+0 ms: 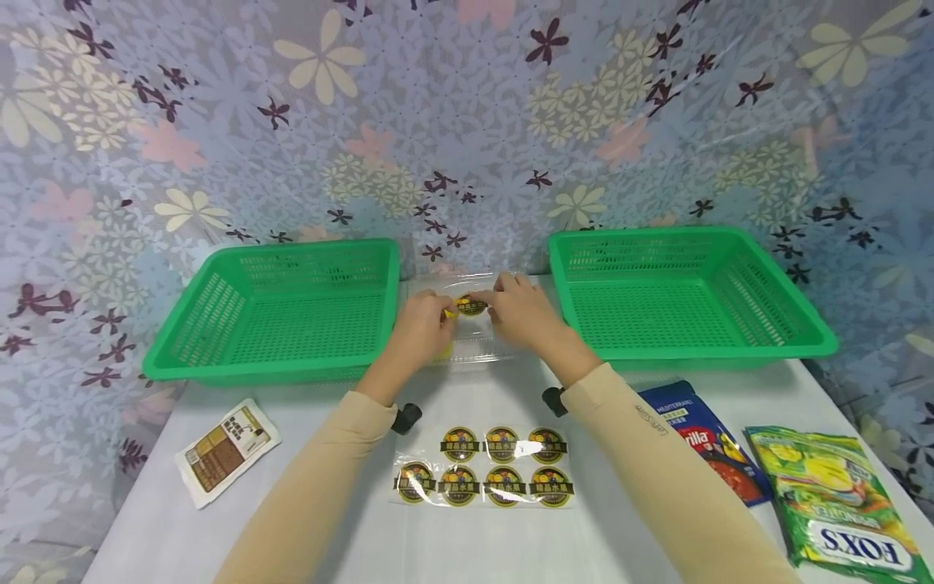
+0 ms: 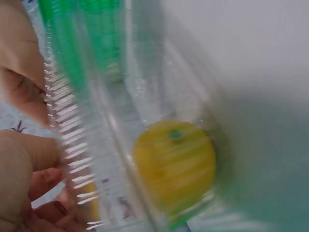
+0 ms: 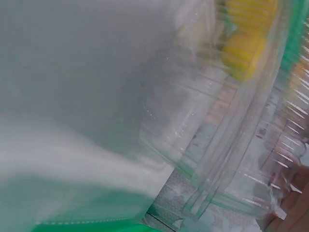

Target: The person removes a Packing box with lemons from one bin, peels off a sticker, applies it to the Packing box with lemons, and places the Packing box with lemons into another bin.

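A clear plastic clamshell box (image 1: 477,347) stands between the baskets, with a yellow fruit (image 2: 175,166) showing through its wall in the left wrist view. On top of it is a round black and gold sticker (image 1: 471,306). My left hand (image 1: 426,326) has bent fingers at the sticker's left edge; whether they pinch it is hidden. From the other side my right hand (image 1: 527,312) reaches in, its extended index finger touching the sticker's right edge. In the right wrist view the box is blurred, with yellow fruits (image 3: 245,53) inside.
Green baskets stand left (image 1: 270,369) and right (image 1: 686,354). A sheet of stickers (image 1: 481,469) lies in front, between two black clips (image 1: 407,418). A white-edged packet (image 1: 228,453) is at left; a blue pouch (image 1: 704,442) and a green bag (image 1: 839,499) at right.
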A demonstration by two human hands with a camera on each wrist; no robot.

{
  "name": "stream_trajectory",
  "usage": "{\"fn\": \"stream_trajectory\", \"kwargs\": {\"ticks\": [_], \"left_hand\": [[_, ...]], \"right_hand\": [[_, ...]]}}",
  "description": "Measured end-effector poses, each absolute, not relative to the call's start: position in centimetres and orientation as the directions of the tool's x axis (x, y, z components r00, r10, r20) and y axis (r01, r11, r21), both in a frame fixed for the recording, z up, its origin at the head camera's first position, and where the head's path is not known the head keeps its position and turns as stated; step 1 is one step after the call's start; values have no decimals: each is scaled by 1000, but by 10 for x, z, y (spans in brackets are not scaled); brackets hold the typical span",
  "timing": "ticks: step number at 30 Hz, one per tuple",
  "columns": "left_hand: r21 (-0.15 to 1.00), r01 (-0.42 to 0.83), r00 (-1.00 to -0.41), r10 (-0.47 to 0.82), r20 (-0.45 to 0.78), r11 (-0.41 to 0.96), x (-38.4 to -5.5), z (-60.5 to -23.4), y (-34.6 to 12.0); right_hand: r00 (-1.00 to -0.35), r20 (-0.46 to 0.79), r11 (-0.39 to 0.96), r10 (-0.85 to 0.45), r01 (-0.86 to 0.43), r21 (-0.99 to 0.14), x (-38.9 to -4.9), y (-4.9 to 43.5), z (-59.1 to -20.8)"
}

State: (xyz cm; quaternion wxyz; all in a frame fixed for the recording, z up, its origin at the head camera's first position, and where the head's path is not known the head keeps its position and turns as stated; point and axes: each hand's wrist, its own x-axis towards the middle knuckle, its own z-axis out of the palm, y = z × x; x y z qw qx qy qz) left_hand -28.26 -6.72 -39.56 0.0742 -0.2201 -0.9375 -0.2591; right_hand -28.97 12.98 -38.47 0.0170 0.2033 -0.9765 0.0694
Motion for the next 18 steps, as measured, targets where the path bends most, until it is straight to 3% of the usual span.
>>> {"fn": "stream_trajectory", "kwargs": {"ticks": [5, 10, 18], "left_hand": [[498, 475, -878, 352, 324, 725, -268, -388, -70], [514, 434, -899, 319, 300, 740, -243, -383, -82], [465, 456, -887, 349, 301, 759, -210, -385, -96]], "right_hand": [[-912, 114, 893, -395, -410, -186, -279, 142, -380], [-912, 134, 880, -388, -409, -241, -267, 155, -376], [-930, 137, 873, -340, -366, -322, -238, 191, -360]]}}
